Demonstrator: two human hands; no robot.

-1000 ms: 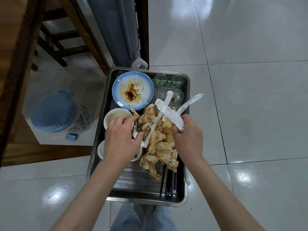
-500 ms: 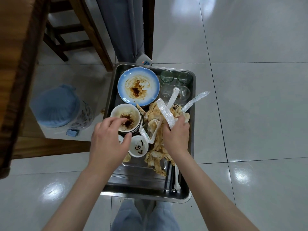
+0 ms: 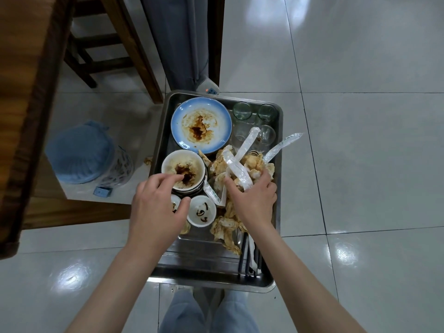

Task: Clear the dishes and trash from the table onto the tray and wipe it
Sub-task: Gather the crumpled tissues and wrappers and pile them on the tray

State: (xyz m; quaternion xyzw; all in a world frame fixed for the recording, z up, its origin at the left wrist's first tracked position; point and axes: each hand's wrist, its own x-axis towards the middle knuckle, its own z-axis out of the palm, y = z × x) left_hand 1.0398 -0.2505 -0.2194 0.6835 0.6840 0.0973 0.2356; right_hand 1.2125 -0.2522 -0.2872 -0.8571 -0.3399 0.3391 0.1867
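A steel tray [image 3: 165,131] holds a sauce-stained blue plate [image 3: 201,124], a stack of dirty bowls [image 3: 183,170], two small white cups [image 3: 201,211], three glasses [image 3: 242,111], black chopsticks [image 3: 245,258] and a heap of stained tissues [image 3: 227,228]. My left hand [image 3: 155,207] hovers over the bowl stack's near rim and one small cup, fingers loosely curled, holding nothing that I can see. My right hand [image 3: 255,200] presses down on the tissue heap and holds clear plastic wrappers [image 3: 236,168], which stick up and away from it.
The wooden table's edge [image 3: 31,99] runs down the left. A bin with a blue bag [image 3: 84,155] stands on the tiled floor left of the tray. Chair legs [image 3: 134,51] and a power strip [image 3: 209,87] lie beyond the tray. My legs [image 3: 209,313] are below it.
My left hand let go of the bowl stack and drew back toward me. My right hand lowered the wrappers onto the tissue heap.
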